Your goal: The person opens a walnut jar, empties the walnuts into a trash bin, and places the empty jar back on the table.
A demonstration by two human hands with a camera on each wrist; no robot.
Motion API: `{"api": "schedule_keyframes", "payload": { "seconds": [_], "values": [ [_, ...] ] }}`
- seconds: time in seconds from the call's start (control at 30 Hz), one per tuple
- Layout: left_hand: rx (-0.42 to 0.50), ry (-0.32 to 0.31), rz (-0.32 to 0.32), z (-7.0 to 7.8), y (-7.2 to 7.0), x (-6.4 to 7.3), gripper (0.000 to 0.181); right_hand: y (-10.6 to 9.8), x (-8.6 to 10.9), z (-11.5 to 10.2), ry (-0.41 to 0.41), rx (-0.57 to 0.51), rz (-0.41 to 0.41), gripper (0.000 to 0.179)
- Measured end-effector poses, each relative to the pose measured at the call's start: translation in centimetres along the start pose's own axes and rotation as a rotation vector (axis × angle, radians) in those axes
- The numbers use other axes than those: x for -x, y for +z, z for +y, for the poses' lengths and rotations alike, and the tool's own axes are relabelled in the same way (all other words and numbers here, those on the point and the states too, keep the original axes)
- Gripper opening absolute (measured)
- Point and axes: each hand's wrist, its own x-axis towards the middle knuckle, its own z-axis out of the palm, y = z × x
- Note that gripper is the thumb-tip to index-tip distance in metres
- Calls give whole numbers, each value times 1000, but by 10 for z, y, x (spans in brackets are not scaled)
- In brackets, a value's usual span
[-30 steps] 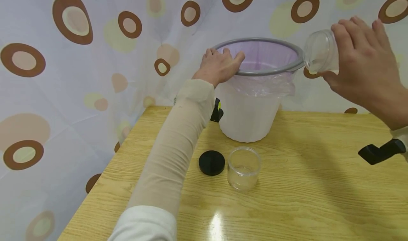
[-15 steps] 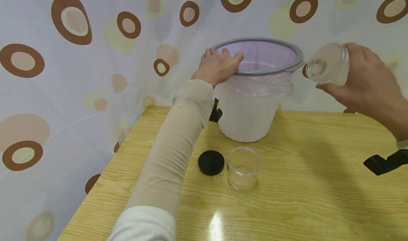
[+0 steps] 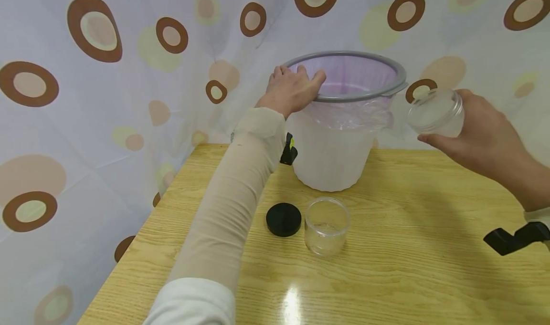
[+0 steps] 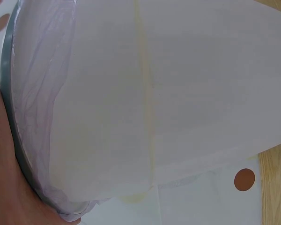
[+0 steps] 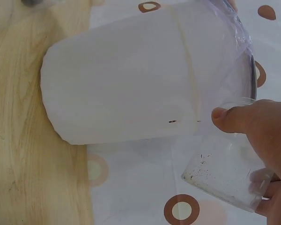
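A white trash can [image 3: 333, 148] with a grey rim ring and a translucent purple bag stands at the table's back. My left hand [image 3: 294, 89] grips its left rim, fingers bent over the edge into the opening. Right of the can, my right hand [image 3: 487, 148] holds a clear lidless plastic jar [image 3: 436, 115] above the table, slightly tilted. Small dark specks cling inside that jar [image 5: 225, 173] in the right wrist view. A second clear open jar [image 3: 327, 227] stands on the table before the can, beside a black round lid [image 3: 283, 219].
The wooden table [image 3: 408, 267] has its left edge running diagonally. A white curtain [image 3: 142, 91] with brown ring patterns hangs behind and to the left. Black wrist mounts [image 3: 515, 238] protrude near both sleeves.
My right hand has lowered the jar beside the can and turned it from strongly tipped toward the can to nearly upright. My left hand has stayed on the rim.
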Motion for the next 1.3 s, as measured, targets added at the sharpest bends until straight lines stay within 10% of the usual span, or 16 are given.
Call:
{"api": "schedule_keyframes", "payload": {
  "seconds": [1.3],
  "values": [
    [-17, 3, 10, -1, -1, 2, 81, 94, 53, -7, 143, -229, -197, 102]
  ]
}}
